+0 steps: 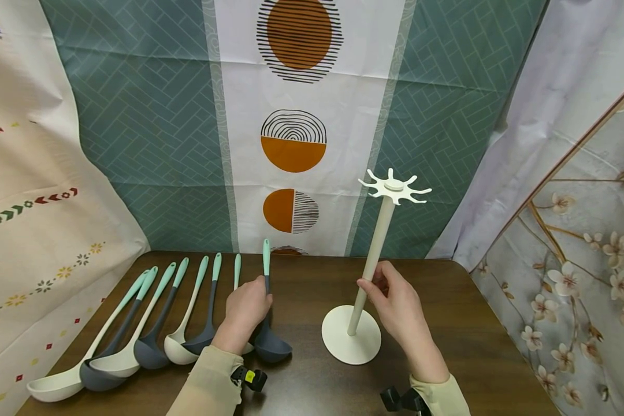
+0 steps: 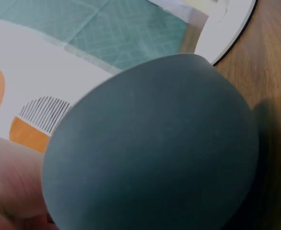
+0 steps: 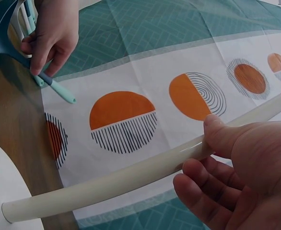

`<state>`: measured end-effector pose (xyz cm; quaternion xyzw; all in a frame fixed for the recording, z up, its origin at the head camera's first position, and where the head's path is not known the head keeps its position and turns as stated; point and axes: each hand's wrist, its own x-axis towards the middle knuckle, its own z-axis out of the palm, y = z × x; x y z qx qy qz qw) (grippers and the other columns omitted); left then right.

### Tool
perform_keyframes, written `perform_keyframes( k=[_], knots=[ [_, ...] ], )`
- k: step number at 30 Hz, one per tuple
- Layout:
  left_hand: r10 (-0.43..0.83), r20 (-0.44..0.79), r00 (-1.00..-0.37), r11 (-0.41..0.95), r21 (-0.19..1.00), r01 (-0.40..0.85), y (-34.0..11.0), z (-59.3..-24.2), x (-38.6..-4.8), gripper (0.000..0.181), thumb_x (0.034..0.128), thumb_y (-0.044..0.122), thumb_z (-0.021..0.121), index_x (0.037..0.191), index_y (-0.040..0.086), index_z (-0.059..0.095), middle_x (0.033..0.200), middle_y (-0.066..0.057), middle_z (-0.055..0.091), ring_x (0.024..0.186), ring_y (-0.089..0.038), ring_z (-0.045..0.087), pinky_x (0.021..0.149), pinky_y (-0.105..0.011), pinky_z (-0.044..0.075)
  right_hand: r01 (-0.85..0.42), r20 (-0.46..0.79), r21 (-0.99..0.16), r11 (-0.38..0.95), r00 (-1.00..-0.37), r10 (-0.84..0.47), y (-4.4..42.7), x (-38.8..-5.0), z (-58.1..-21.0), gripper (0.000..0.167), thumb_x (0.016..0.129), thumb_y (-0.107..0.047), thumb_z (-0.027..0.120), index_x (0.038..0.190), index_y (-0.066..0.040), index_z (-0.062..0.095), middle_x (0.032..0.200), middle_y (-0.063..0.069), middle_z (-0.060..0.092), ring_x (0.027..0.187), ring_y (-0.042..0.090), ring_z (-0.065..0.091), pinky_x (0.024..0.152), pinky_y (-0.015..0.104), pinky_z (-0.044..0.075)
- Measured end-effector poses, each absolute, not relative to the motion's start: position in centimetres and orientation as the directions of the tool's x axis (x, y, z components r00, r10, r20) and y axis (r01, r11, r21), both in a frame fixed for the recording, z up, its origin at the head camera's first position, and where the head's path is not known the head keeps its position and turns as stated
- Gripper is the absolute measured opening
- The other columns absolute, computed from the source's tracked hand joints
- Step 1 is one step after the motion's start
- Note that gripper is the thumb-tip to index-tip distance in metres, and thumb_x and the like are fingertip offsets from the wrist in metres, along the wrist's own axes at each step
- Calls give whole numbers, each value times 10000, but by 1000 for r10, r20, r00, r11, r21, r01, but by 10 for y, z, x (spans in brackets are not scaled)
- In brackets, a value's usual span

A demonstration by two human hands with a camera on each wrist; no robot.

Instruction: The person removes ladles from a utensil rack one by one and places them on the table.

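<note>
My left hand point(image 1: 248, 305) grips the handle of a dark grey ladle point(image 1: 273, 345) with a mint handle end. Its bowl fills much of the left wrist view, hiding most of that hand. With thumb and fingers, my right hand point(image 1: 397, 300) holds the pole of a cream utensil stand point(image 1: 375, 248). The stand has a round base point(image 1: 338, 341) on the table and a ring of curved hooks point(image 1: 394, 186) on top, with nothing hanging from them. In the right wrist view the thumb lies against the pole point(image 3: 107, 189), fingers on its other side.
Several more ladles point(image 1: 156, 349), cream and dark grey with mint handle ends, lie in a row on the left of the brown wooden table point(image 1: 312, 289). A patterned cloth point(image 1: 177, 115) hangs behind the table; a floral cloth point(image 1: 577, 289) hangs at the right.
</note>
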<state>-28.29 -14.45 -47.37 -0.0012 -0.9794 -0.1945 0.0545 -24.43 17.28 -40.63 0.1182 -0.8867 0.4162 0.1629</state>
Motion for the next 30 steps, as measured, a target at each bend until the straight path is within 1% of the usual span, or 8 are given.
perform_keyframes(
  k=[7, 11, 20, 30],
  knots=[
    [-2, 92, -996, 922, 385, 34, -146, -476, -283, 281, 1018, 138, 791, 1176, -68, 683, 821, -137, 695, 697, -318, 695, 629, -497, 584, -340, 380, -708, 619, -922, -72, 172, -245, -407, 202, 1037, -223, 810, 1143, -138, 661, 933, 31, 662, 817, 204, 627, 720, 370, 540],
    [7, 73, -997, 923, 384, 34, -147, -476, -283, 236, 1022, 135, 789, 1143, -44, 695, 820, -124, 693, 712, -315, 698, 642, -495, 585, -342, 381, -711, 614, -922, -72, 172, -245, -408, 204, 1031, -218, 817, 1140, -141, 663, 934, 31, 668, 816, 205, 635, 729, 375, 548],
    [17, 45, -999, 937, 347, 32, -147, -476, -283, 191, 1009, 144, 815, 1055, -19, 728, 847, -109, 715, 755, -309, 716, 687, -495, 608, -347, 390, -704, 620, -918, -72, 172, -245, -407, 215, 1023, -210, 825, 1145, -137, 664, 937, 32, 669, 827, 214, 635, 740, 393, 550],
    [15, 51, -999, 947, 320, 30, -146, -481, -284, 179, 997, 154, 830, 948, 9, 737, 803, -94, 700, 722, -298, 701, 674, -497, 605, -347, 389, -705, 619, -919, -72, 172, -245, -408, 210, 1025, -214, 824, 1139, -140, 663, 936, 31, 669, 823, 212, 634, 735, 389, 546]
  ],
)
